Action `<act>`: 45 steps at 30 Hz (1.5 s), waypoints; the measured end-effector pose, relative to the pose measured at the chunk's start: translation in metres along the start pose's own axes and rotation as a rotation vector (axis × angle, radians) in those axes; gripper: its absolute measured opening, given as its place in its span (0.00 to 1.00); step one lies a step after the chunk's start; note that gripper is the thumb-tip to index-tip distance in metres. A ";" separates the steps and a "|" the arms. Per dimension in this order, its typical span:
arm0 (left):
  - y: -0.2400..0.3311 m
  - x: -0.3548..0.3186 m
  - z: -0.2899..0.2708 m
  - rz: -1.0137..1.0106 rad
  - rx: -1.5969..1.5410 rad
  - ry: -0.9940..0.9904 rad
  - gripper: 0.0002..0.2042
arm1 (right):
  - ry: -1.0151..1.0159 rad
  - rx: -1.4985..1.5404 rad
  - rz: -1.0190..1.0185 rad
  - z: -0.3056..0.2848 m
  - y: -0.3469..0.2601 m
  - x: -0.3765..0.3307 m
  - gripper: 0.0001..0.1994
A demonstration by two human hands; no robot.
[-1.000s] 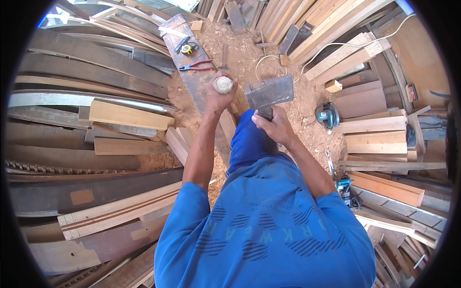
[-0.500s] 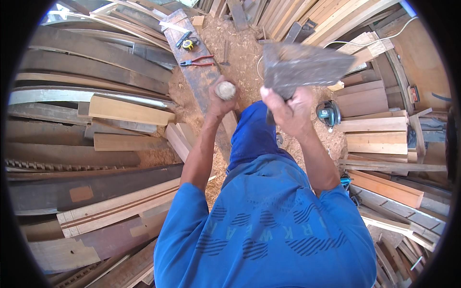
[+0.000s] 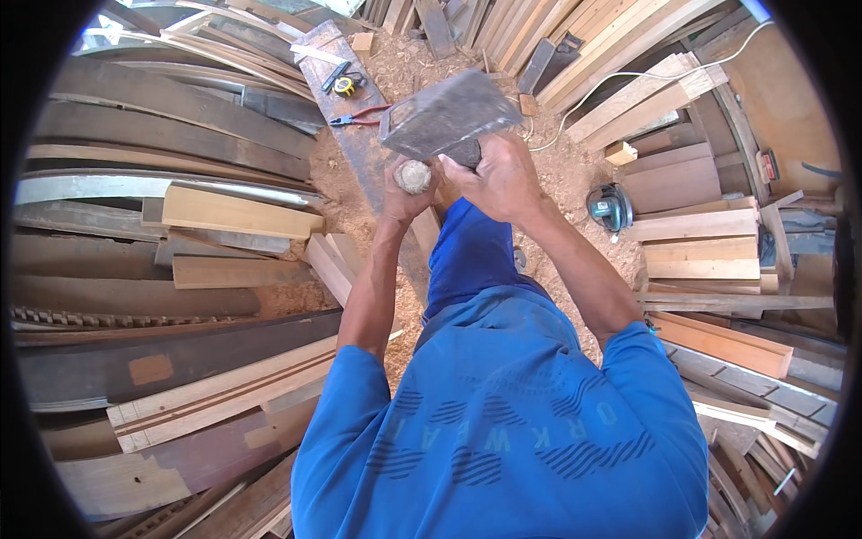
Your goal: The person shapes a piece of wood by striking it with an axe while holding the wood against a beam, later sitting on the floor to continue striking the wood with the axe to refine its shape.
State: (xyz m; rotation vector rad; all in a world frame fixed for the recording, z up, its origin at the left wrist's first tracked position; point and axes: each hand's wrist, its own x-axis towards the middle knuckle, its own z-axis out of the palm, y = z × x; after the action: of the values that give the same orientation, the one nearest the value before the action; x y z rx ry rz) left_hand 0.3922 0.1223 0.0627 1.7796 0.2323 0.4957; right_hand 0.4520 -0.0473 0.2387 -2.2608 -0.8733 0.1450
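Note:
My left hand is closed round a wooden stick, whose pale, round end faces up. My right hand grips a broad-bladed hatchet near its dark socket. The wide grey blade is blurred by motion and hangs just beyond the stick's end. From this angle I cannot tell whether blade and wood touch. Most of the stick and the hatchet's handle are hidden. Both hands are in front of my blue trousers, above a worn plank. Red-handled pliers lie on the plank, partly behind the blade.
A yellow tape measure rests farther up the plank. On the right, a teal circular saw sits on the shavings-covered floor. Boards are stacked along both sides, and a white cable runs across the upper right.
My right hand has swung the hatchet leftward, from the right side to beside the stick. The left hand has shifted only slightly and still grips the stick.

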 end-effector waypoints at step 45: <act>0.040 0.039 0.004 0.019 -0.028 0.057 0.06 | 0.343 0.578 0.142 -0.064 -0.022 -0.033 0.06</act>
State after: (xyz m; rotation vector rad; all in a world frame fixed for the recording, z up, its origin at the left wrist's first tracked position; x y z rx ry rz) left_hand 0.4243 0.1241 0.1082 1.7430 0.2469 0.5617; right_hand 0.4364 -0.0928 0.2959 -1.7306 -0.4165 0.0592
